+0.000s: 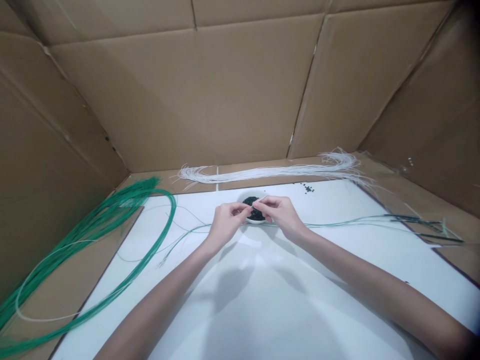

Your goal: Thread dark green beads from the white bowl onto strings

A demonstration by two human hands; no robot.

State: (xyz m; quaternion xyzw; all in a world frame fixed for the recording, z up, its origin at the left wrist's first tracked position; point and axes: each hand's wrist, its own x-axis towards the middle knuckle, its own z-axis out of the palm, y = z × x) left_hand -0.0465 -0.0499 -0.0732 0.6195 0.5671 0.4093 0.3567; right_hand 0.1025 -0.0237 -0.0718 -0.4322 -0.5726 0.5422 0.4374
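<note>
Over a small white bowl (258, 221) of black beads (258, 215), my two hands meet with their fingertips almost touching. My left hand (230, 218) is closed in a pinch; what lies between its fingertips is too small to make out. Thumb and forefinger of my right hand (279, 212) are pinched too, on what looks like a thin pale strand (261, 199). Long thin green strands (337, 223) run across the white board behind and under my wrists, reaching dark beaded ends (416, 220) at the right.
A large looped bundle of green strands (112, 215) lies at the left, partly over the white board (330, 300). Along the back stretches a bundle of white strands (258, 174). Several loose black beads (308, 189) sit near the back edge. Cardboard walls (210, 95) enclose the work area.
</note>
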